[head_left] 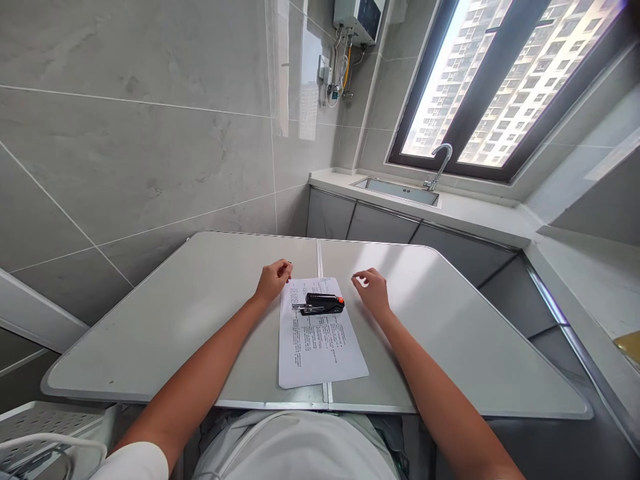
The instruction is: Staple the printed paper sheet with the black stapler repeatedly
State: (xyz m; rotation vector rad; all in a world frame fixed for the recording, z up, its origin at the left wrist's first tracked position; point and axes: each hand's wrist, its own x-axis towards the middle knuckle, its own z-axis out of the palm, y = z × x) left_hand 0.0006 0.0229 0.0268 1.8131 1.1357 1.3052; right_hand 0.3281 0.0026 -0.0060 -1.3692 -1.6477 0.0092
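Printed sheets of paper [320,360] lie on the table, with the text running sideways. On top of them rests a black stapler [323,304] with an orange-red spot at its right end and a metal part pointing left. My left hand [275,279] is at the paper's upper left corner, fingers curled in, nothing visible in them. To the right of the paper, my right hand [373,291] rests near the table surface with its fingers loosely curled and the thumb close to the forefinger; it holds nothing that I can see. Neither hand touches the stapler.
The light folding table [450,360] has a metal seam down its middle. Beyond it are a counter [480,207] with a sink [395,191] and a tap [440,167] beneath a window. A white perforated rack [50,423] stands at the lower left. A water heater [357,20] hangs on the wall.
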